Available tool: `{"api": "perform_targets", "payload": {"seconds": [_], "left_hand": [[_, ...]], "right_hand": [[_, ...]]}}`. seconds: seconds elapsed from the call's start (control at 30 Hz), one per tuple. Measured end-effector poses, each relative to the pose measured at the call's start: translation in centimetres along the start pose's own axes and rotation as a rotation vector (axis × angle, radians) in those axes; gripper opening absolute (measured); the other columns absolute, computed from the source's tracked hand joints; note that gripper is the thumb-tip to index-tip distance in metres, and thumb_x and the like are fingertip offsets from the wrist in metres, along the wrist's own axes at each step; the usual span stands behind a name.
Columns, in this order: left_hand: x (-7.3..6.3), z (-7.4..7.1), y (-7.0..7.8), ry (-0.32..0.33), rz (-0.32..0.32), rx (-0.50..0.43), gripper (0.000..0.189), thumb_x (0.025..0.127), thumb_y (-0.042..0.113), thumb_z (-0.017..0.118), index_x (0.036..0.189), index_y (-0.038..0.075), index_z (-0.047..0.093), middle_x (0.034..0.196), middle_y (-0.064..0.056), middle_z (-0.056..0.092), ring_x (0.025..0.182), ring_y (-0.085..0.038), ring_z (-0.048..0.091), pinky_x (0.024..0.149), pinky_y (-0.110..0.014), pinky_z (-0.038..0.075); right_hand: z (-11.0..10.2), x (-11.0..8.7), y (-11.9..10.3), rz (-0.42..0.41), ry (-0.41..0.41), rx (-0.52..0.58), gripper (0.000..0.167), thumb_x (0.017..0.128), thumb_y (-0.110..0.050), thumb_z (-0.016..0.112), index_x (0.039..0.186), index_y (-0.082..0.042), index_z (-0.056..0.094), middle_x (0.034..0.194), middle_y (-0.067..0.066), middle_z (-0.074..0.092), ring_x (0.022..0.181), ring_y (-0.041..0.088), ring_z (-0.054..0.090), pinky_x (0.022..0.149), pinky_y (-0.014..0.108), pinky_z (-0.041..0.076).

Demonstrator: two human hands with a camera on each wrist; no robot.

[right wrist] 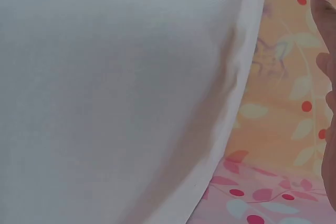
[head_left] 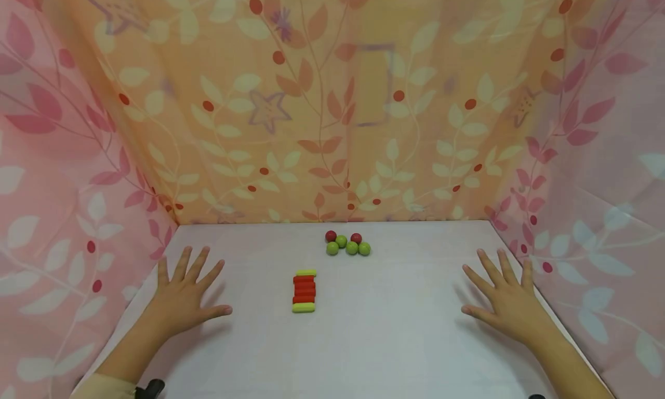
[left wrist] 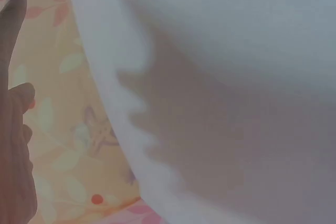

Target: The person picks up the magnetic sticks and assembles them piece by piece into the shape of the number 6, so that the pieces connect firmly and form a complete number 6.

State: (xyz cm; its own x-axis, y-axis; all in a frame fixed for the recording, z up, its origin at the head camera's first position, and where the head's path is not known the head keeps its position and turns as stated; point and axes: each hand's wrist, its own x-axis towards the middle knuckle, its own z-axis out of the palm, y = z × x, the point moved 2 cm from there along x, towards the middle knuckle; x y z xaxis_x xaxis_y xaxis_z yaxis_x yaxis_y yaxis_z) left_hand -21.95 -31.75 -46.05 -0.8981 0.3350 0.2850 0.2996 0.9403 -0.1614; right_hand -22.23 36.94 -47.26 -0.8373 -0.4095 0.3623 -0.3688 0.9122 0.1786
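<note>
My left hand (head_left: pixel 182 298) hovers over the left side of the white table with fingers spread and nothing in it. On the opposite side my right hand (head_left: pixel 511 304) is held the same way, also bare. Between them, left of the middle, lies a row of short sticks: several red sticks (head_left: pixel 304 289) side by side, with a yellow-green stick (head_left: pixel 303 308) at the near end and another yellow-green stick (head_left: pixel 306 272) at the far end. Farther back sits a cluster of small round fruits, several green balls (head_left: pixel 352 248) and two red balls (head_left: pixel 355 238).
The white table (head_left: pixel 384 341) is walled by patterned cloth: an orange curtain (head_left: pixel 322 99) behind, a pink curtain (head_left: pixel 62 185) at left and another pink curtain (head_left: pixel 597 185) at right. Both hands are near the side edges. Their shadows fall on the tabletop in the wrist views.
</note>
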Motion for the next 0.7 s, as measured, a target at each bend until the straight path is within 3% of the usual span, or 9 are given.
{"api": "perform_targets", "payload": {"seconds": [0.27,0.5,0.7], "left_hand": [[1.2,-0.2,0.9,-0.004,0.007,-0.009,0.097,0.065,0.086,0.038,0.144,0.031,0.026,0.154,-0.006,0.000,0.138,-0.034,-0.011,0.095,-0.065,-0.016],[2.6,-0.1,2.0,0.017,0.023,-0.017,0.097,0.065,0.086,0.037,0.143,0.029,0.029,0.152,-0.011,0.013,0.138,-0.034,-0.008,0.096,-0.066,-0.013],[3.8,0.0,2.8,-0.011,0.019,-0.056,0.097,0.067,0.085,0.037,0.144,0.028,0.028,0.152,-0.011,0.012,0.138,-0.033,-0.010,0.095,-0.064,-0.018]], "right_hand": [[-0.1,1.4,-0.7,0.009,0.026,0.050,0.086,0.069,-0.074,0.054,0.141,-0.032,0.034,0.154,0.005,0.005,0.137,0.037,-0.007,0.094,0.065,-0.018],[0.2,3.1,-1.3,0.010,0.051,0.067,0.085,0.069,-0.074,0.054,0.141,-0.032,0.034,0.153,0.008,0.012,0.138,0.035,-0.007,0.095,0.064,-0.017],[0.5,4.4,-2.0,0.019,0.056,0.101,0.086,0.070,-0.073,0.055,0.141,-0.031,0.033,0.152,0.009,0.015,0.138,0.032,-0.008,0.096,0.063,-0.018]]}}
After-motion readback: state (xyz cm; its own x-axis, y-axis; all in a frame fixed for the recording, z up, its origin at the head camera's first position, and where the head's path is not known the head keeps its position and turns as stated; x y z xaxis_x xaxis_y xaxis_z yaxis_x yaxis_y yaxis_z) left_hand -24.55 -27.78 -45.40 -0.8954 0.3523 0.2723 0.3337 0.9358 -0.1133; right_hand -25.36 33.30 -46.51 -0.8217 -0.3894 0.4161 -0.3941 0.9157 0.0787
